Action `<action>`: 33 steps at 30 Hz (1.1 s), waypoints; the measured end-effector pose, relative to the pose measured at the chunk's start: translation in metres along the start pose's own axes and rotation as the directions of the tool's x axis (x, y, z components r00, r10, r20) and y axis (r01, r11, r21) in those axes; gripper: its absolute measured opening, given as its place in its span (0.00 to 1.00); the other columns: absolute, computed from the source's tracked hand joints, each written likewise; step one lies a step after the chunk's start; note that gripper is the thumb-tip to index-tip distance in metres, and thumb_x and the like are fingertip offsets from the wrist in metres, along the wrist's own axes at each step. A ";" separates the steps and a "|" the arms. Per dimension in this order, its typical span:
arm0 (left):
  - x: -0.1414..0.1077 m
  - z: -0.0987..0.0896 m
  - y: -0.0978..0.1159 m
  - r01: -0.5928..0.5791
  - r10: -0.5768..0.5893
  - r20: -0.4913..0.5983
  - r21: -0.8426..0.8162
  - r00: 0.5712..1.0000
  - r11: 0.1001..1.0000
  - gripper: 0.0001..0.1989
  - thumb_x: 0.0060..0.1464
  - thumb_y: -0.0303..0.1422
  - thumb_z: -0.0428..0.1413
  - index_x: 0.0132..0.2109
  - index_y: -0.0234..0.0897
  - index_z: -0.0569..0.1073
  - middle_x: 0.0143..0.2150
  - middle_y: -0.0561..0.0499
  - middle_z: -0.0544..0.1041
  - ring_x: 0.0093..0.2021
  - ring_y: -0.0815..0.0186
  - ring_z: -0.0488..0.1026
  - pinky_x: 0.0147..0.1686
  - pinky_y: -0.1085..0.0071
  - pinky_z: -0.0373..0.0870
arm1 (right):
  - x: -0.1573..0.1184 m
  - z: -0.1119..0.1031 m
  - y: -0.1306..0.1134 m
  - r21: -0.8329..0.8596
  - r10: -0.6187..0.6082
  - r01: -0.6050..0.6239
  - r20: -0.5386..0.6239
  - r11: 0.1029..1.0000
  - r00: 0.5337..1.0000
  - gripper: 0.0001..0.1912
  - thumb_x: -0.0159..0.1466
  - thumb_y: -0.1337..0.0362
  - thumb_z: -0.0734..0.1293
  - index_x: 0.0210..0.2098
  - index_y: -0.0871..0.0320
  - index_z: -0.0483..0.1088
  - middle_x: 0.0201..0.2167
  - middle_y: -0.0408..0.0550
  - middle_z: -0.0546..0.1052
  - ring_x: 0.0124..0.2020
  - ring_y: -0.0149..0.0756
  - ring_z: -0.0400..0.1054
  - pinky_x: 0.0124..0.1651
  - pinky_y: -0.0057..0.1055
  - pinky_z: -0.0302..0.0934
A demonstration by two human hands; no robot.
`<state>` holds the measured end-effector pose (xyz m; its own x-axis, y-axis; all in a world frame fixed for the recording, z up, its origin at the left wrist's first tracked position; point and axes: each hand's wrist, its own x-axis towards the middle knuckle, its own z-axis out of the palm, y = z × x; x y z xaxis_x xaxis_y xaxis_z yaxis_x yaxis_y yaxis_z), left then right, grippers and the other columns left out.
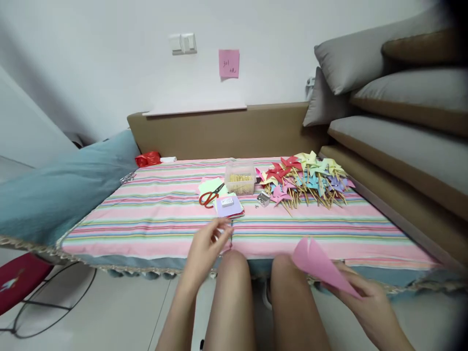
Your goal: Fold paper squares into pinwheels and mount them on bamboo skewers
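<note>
The left hand point(208, 241) was in front of the tub point(240, 188), a little to its left, half open with fingers loosely curled and a gap between thumb and forefinger. A thin dark thing point(231, 236) lay just beside its fingertips; contact could not be told. The right hand point(360, 287), nearer the person and well to the right of the tub, was closed on a pink paper point(323, 268), which was folded or bent and slit at its far end. The tub held sticks point(240, 179). Just left of it lay scissors point(209, 197); in front, a paper stack point(233, 210); at its right front, a small case point(263, 199); to its right, many pinwheels point(309, 181).
</note>
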<state>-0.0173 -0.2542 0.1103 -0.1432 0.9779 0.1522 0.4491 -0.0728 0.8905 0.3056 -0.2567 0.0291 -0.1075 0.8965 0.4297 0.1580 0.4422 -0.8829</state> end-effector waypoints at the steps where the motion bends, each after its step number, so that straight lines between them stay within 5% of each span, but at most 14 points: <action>1: -0.024 0.007 0.002 0.055 -0.047 0.084 -0.089 0.995 0.995 0.17 0.56 0.46 0.56 0.43 0.36 0.76 0.36 0.47 0.79 0.30 0.65 0.72 0.32 0.70 0.67 | -0.005 -0.006 -0.016 -0.016 -0.101 0.102 0.048 0.995 0.994 0.01 0.54 0.62 0.76 0.26 0.51 0.81 0.26 0.47 0.80 0.31 0.42 0.75 0.35 0.33 0.72; 3: -0.069 0.024 0.004 0.238 -0.150 0.305 -0.274 0.940 0.932 0.22 0.56 0.51 0.55 0.36 0.33 0.77 0.33 0.43 0.80 0.30 0.63 0.74 0.33 0.69 0.68 | -0.013 -0.013 -0.045 -0.035 -0.252 0.259 0.141 0.965 0.957 0.02 0.57 0.64 0.74 0.28 0.50 0.80 0.24 0.46 0.78 0.31 0.40 0.74 0.35 0.32 0.71; 5: -0.103 0.041 0.006 0.508 -0.253 0.516 -0.442 0.818 0.739 0.32 0.56 0.57 0.49 0.43 0.30 0.78 0.40 0.36 0.82 0.34 0.59 0.78 0.34 0.66 0.71 | -0.020 -0.016 -0.068 -0.035 -0.344 0.359 0.216 0.933 0.914 0.04 0.60 0.65 0.72 0.32 0.50 0.80 0.25 0.46 0.78 0.32 0.39 0.74 0.35 0.31 0.71; 6: -0.114 0.048 0.008 0.601 -0.257 0.593 -0.507 0.763 0.618 0.38 0.54 0.62 0.46 0.43 0.29 0.78 0.41 0.33 0.81 0.34 0.57 0.79 0.34 0.65 0.71 | -0.022 -0.015 -0.077 -0.039 -0.383 0.403 0.241 0.914 0.892 0.04 0.62 0.66 0.71 0.34 0.50 0.80 0.26 0.46 0.79 0.33 0.39 0.74 0.36 0.32 0.71; 8: -0.125 0.058 0.015 0.656 -0.193 0.656 -0.593 0.730 0.467 0.44 0.51 0.65 0.43 0.46 0.27 0.77 0.43 0.30 0.81 0.36 0.54 0.80 0.35 0.63 0.72 | -0.022 -0.010 -0.092 -0.053 -0.461 0.490 0.260 0.870 0.848 0.07 0.64 0.67 0.69 0.36 0.50 0.80 0.28 0.47 0.79 0.36 0.40 0.73 0.38 0.33 0.70; 11: -0.119 0.062 0.032 0.588 -0.110 0.606 -0.687 0.788 0.428 0.38 0.51 0.62 0.50 0.50 0.31 0.75 0.50 0.31 0.78 0.42 0.52 0.79 0.38 0.61 0.73 | -0.016 0.002 -0.109 -0.066 -0.555 0.576 0.194 0.815 0.809 0.10 0.65 0.68 0.68 0.39 0.49 0.80 0.29 0.47 0.79 0.37 0.40 0.71 0.38 0.37 0.67; 13: -0.111 0.060 0.046 0.472 -0.127 0.471 -0.748 0.873 0.466 0.31 0.51 0.55 0.57 0.51 0.35 0.75 0.57 0.36 0.75 0.52 0.52 0.75 0.46 0.62 0.71 | -0.008 0.012 -0.121 -0.062 -0.591 0.593 0.049 0.803 0.805 0.11 0.63 0.69 0.69 0.40 0.46 0.80 0.29 0.46 0.78 0.36 0.41 0.70 0.40 0.40 0.65; 15: -0.106 0.056 0.057 0.407 -0.106 0.412 -0.764 0.905 0.501 0.30 0.49 0.51 0.62 0.52 0.35 0.75 0.60 0.38 0.72 0.57 0.52 0.71 0.51 0.63 0.67 | -0.002 0.023 -0.129 -0.063 -0.593 0.590 -0.141 0.805 0.793 0.12 0.62 0.69 0.70 0.39 0.44 0.80 0.29 0.45 0.78 0.35 0.40 0.69 0.41 0.42 0.64; 18: -0.104 0.051 0.066 0.362 -0.002 0.409 -0.805 0.913 0.470 0.31 0.48 0.51 0.62 0.53 0.34 0.76 0.53 0.39 0.78 0.50 0.54 0.74 0.47 0.65 0.68 | 0.002 0.039 -0.127 -0.022 -0.520 0.548 -0.351 0.836 0.779 0.08 0.59 0.66 0.72 0.33 0.44 0.81 0.29 0.46 0.76 0.37 0.42 0.69 0.43 0.44 0.64; 20: -0.106 0.050 0.065 0.341 0.006 0.386 -0.822 0.923 0.457 0.28 0.49 0.47 0.63 0.53 0.35 0.76 0.46 0.41 0.81 0.42 0.58 0.77 0.40 0.69 0.70 | 0.000 0.049 -0.112 0.068 -0.408 0.476 -0.417 0.877 0.812 0.05 0.56 0.65 0.74 0.30 0.46 0.81 0.34 0.47 0.76 0.40 0.43 0.69 0.43 0.44 0.65; 23: -0.107 0.051 0.058 0.357 -0.089 0.356 -0.825 0.930 0.437 0.20 0.51 0.42 0.63 0.49 0.36 0.79 0.40 0.45 0.81 0.36 0.63 0.76 0.32 0.73 0.69 | -0.006 0.057 -0.079 0.169 -0.209 0.286 -0.367 0.943 0.906 0.09 0.54 0.70 0.74 0.27 0.46 0.81 0.41 0.48 0.75 0.42 0.41 0.71 0.43 0.39 0.65; 26: -0.107 0.053 0.047 0.370 -0.168 0.329 -0.831 0.929 0.416 0.19 0.55 0.46 0.58 0.45 0.35 0.80 0.38 0.46 0.81 0.35 0.64 0.75 0.33 0.72 0.69 | -0.012 0.060 -0.051 0.138 -0.154 0.185 -0.204 0.973 0.967 0.13 0.56 0.72 0.71 0.27 0.45 0.81 0.45 0.46 0.77 0.46 0.39 0.71 0.47 0.37 0.64; 33: -0.091 0.060 0.012 0.405 -0.240 0.327 -0.702 0.914 0.586 0.19 0.52 0.43 0.62 0.46 0.35 0.80 0.41 0.44 0.82 0.42 0.60 0.77 0.42 0.70 0.70 | -0.012 0.059 -0.028 0.017 -0.098 0.099 -0.053 0.995 0.994 0.14 0.59 0.72 0.68 0.28 0.46 0.81 0.48 0.47 0.77 0.49 0.41 0.71 0.48 0.38 0.64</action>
<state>0.0538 -0.3322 0.0813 0.0491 0.9754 -0.2150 -0.4139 0.2158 0.8843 0.2444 -0.2816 0.0377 -0.0699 0.8492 0.5235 0.1295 0.5281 -0.8393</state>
